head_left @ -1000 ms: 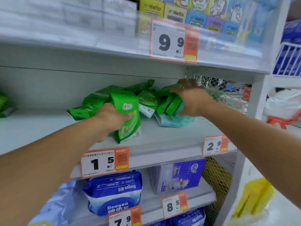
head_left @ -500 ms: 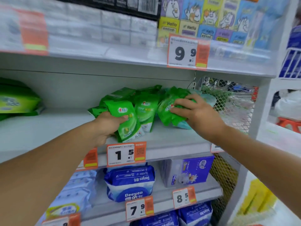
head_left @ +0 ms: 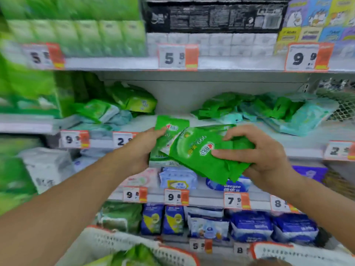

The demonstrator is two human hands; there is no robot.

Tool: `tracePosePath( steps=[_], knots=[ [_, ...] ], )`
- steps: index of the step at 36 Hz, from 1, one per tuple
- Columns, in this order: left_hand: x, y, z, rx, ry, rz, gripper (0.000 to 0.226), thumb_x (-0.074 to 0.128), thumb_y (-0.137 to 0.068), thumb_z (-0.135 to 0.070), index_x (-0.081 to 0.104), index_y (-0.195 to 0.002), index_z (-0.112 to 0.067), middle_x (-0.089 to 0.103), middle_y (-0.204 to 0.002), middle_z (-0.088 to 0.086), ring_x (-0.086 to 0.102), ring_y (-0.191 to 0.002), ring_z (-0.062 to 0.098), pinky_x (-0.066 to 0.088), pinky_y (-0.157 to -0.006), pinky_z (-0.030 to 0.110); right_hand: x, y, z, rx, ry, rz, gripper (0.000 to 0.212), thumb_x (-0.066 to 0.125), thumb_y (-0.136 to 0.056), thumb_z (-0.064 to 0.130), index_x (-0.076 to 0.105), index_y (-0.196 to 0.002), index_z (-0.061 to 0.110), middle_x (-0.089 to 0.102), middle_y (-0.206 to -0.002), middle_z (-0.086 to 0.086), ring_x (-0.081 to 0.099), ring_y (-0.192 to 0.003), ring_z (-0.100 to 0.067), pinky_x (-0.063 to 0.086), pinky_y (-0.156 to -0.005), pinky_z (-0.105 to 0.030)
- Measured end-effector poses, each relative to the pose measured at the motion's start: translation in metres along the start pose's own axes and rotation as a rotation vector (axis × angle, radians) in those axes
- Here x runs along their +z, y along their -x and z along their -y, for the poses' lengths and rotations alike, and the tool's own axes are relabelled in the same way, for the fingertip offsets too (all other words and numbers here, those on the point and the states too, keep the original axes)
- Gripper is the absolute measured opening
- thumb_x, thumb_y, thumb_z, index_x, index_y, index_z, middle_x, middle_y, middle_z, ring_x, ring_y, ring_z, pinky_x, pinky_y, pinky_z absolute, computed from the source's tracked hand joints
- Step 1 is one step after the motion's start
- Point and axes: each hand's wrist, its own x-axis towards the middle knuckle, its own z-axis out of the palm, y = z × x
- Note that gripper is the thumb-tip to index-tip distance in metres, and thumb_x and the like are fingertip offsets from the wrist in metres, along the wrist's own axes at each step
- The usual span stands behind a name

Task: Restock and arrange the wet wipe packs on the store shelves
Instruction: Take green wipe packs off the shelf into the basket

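Head view: left hand [head_left: 142,148] grips one green wet wipe pack [head_left: 169,129], fingers curled round its left edge. Right hand [head_left: 263,154] pinches a bunch of green packs [head_left: 201,158], thumb on top, fingers beneath. Both held just before the shelf edge [head_left: 307,150]; loose pile of packs [head_left: 269,108] beyond the fingertips.

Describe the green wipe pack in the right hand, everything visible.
The green wipe pack is a soft, glossy plastic pouch, bright green with a red-and-white logo, yellow characters and "999" print, all reading rotated. It lies tilted, sloping down to the right, in front of the shelf edge rather than on it. The right hand grips its right end, thumb on the front, with more green packs bunched under the fingers. Its left edge overlaps an upright green pack held by the left hand.
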Motion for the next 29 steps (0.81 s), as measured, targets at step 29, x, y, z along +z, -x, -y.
tracePosePath(
  steps=[29],
  knots=[
    [-0.208,0.104,0.097,0.088,-0.235,-0.512,0.062,0.088,-0.064,-0.005,0.057,-0.113,-0.025,0.068,-0.104,-0.012,0.067,-0.084,-0.003,0.05,-0.074,0.018,0.18,0.009,-0.019,0.717,-1.348,0.41,0.016,0.08,-0.065,0.016,0.066,-0.058,0.014,0.067,-0.084,-0.007,0.068,-0.092,-0.026,0.056,-0.088,-0.038]
  ],
)
